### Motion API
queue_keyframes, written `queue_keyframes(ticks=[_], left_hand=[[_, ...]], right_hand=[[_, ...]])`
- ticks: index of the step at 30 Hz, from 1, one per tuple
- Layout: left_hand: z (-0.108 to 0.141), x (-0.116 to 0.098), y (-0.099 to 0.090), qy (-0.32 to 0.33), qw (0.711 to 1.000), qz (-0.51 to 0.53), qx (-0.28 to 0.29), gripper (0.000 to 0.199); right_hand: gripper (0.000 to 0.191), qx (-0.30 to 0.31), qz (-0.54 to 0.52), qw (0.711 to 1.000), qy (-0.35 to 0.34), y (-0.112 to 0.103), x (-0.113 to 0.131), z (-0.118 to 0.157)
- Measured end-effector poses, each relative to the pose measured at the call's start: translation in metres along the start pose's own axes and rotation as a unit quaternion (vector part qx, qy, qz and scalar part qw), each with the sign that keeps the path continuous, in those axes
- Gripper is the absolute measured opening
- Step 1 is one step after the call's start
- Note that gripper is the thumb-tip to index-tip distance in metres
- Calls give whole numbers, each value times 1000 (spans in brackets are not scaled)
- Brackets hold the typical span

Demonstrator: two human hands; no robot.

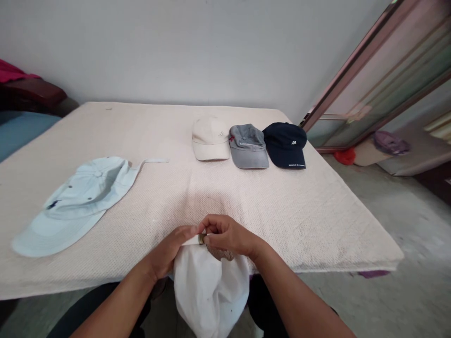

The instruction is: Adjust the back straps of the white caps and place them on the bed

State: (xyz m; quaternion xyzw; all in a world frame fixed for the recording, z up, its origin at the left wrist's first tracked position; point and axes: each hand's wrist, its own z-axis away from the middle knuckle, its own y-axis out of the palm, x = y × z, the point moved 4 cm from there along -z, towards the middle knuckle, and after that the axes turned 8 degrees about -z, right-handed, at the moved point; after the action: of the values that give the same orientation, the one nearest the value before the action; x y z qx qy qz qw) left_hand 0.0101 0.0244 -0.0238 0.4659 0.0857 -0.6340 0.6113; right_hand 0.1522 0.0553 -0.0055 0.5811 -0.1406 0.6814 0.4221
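A white cap (pixel 209 288) hangs over the near edge of the table, below my hands. My left hand (pixel 172 251) pinches its back strap from the left. My right hand (pixel 227 234) grips the same strap from the right, fingers at a small metal buckle (pixel 201 238) between the two hands. Both hands rest at the table's front edge.
A table covered with a cream cloth (pixel 176 188) holds a pale blue flap hat (pixel 75 202) at the left and, in a row at the back right, a cream cap (pixel 210 138), a grey cap (pixel 248 146) and a navy cap (pixel 285 144). Framed glass panels (pixel 380 80) lean at the right.
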Motion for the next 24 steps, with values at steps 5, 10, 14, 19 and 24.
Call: queue_keyframes(ticks=[5,10,14,19,24], left_hand=[[0,-4,2,9,1000,-18,5,13],[3,-19,-5,52,993,66,-84,12],[12,-39,-13,64,963,200,-170,7],[18,-64,-14,86,943,216,-239,21],[4,-69,-10,111,938,165,-286,25]], right_hand=[[16,-17,-17,1000,-4,-4,0,3],[20,-77,-71,994,-22,-23,9,19],[26,-102,-95,990,-13,-37,10,36],[27,-71,-135,988,5,-43,-2,56],[22,-112,-194,973,-48,-57,-10,68]])
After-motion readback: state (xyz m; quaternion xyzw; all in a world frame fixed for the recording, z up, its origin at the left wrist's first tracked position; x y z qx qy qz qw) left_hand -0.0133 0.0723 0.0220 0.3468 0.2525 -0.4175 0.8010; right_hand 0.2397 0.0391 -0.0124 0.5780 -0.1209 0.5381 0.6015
